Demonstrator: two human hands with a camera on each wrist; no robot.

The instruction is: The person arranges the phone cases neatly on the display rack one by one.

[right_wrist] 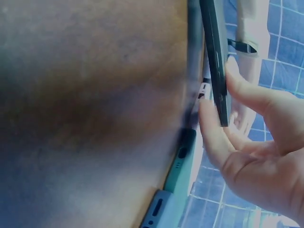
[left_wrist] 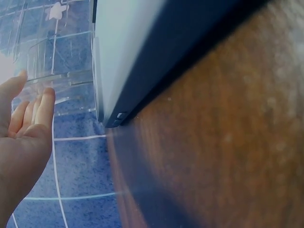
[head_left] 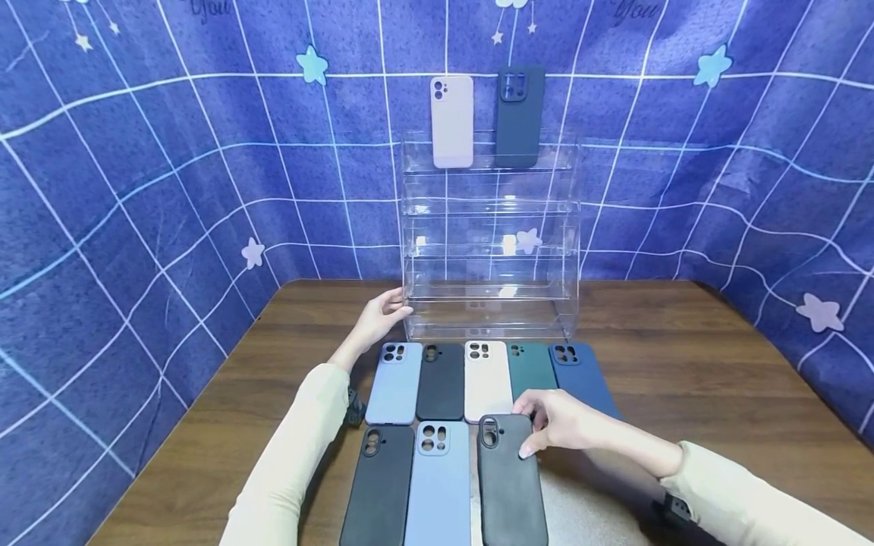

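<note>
My right hand (head_left: 563, 421) pinches a black phone case (head_left: 512, 485) by its upper right edge. In the right wrist view that case (right_wrist: 217, 61) is seen edge-on between thumb and fingers, lifted off the table. My left hand (head_left: 378, 318) is at the lower left side of a clear tiered display rack (head_left: 488, 331); its fingers look relaxed, with the tips at the rack's edge. In the left wrist view the left hand (left_wrist: 28, 142) shows thumb and fingers apart. On the rack's top tier stand a pale pink case (head_left: 453, 125) and a dark blue case (head_left: 520, 125).
Before the rack lie a light blue case (head_left: 394, 390), a black case (head_left: 440, 387), a white case (head_left: 488, 387), a green case (head_left: 532, 371) and a blue case (head_left: 583, 371). Nearer are another black case (head_left: 378, 489) and light blue case (head_left: 438, 493). A patterned blue cloth (head_left: 328, 174) hangs behind.
</note>
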